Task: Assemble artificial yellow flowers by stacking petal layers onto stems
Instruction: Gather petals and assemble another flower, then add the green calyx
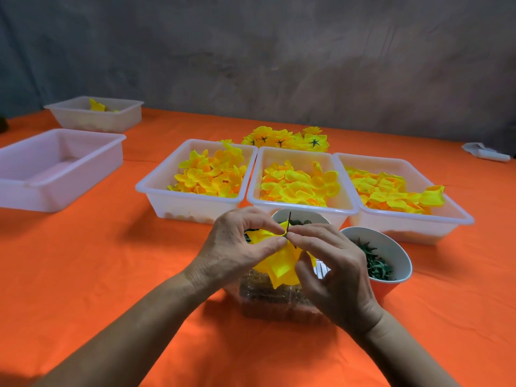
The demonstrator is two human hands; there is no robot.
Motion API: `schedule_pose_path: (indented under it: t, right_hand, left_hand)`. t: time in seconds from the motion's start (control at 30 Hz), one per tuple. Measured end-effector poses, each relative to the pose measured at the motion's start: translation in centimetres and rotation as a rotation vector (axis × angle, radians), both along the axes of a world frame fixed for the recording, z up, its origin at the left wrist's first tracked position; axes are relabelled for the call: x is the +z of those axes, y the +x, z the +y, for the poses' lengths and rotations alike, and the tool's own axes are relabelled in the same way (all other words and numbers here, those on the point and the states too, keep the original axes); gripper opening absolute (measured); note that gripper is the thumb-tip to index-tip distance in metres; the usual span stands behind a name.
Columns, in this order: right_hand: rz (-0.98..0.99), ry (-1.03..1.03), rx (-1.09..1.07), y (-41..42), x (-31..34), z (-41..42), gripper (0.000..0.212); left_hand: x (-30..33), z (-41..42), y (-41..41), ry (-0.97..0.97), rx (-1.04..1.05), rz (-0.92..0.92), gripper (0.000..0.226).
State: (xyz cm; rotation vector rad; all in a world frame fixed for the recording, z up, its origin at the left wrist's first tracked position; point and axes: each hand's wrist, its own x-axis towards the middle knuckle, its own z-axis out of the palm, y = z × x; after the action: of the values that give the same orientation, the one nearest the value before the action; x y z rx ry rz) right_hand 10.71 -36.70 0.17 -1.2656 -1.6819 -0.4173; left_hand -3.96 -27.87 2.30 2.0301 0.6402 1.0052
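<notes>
Threading a yellow petal layer onto a thin dark stem, held in the air above the near middle of the orange worktop, over a clear container.

Left hand: thumb and forefinger pinching the upper edge of the petal layer. Right hand: fingertips pinched at the stem where it comes through the fabric, other fingers curled loosely. Stem tip pokes up above the pinch; the lower part is hidden behind petals and hands.

Handling, my read:
- Petal layer looks like thin fabric: near weightless, floppy, folds under its own drape. No crush risk, but it won't hold shape, so gripping the outer edge gives poor control of the centre hole.
- Best hold is close to the centre, beside the hole, to keep the hole taut for the stem.
- Stem looks thin and stiffish, probably plastic or wire, and likely to bend if pushed from far back. Pinch it just beside the petal.
- Both parts are small, so fingertip pinch only.

Supply: three white trays of loose petals behind the hands, finished flowers beyond them, and a cup of green parts just right of the right hand.
</notes>
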Motion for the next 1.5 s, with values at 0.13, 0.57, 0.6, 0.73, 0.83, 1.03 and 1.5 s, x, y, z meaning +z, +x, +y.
schedule_pose_path:
  t: [0.13,0.57,0.6,0.73,0.83,1.03,1.5]
  right_hand:
    - [0.425,-0.150,0.101,-0.3,0.4,-0.2,0.020]
    - [0.634,-0.450,0.063,0.6,1.7,0.4,0.011]
    - [0.637,-0.462,0.066,0.6,1.8,0.4,0.010]
    - [0.585,-0.493,0.006,0.4,2.0,0.6,0.010]
    - [0.554,-0.527,-0.003,0.6,2.3,0.7,0.010]
    - [0.508,-0.503,-0.008,0.6,2.6,0.7,0.007]
    - [0.203,-0.488,-0.068,0.5,3.0,0.8,0.005]
  left_hand:
    - [0.0,0.0,0.3,0.016,0.022,0.000,0.013]
    - [0.5,-0.3,0.4,0.000,0.034,0.047,0.014]
    - [0.5,-0.3,0.3,0.003,0.036,0.051,0.014]
    - [0.4,-0.2,0.3,0.040,0.057,0.057,0.014]
    - [0.4,-0.2,0.4,0.071,0.082,0.064,0.010]
    - [0.4,0.0,0.4,0.059,0.091,0.063,0.010]
    - [0.6,0.4,0.6,0.133,0.027,0.129,0.007]
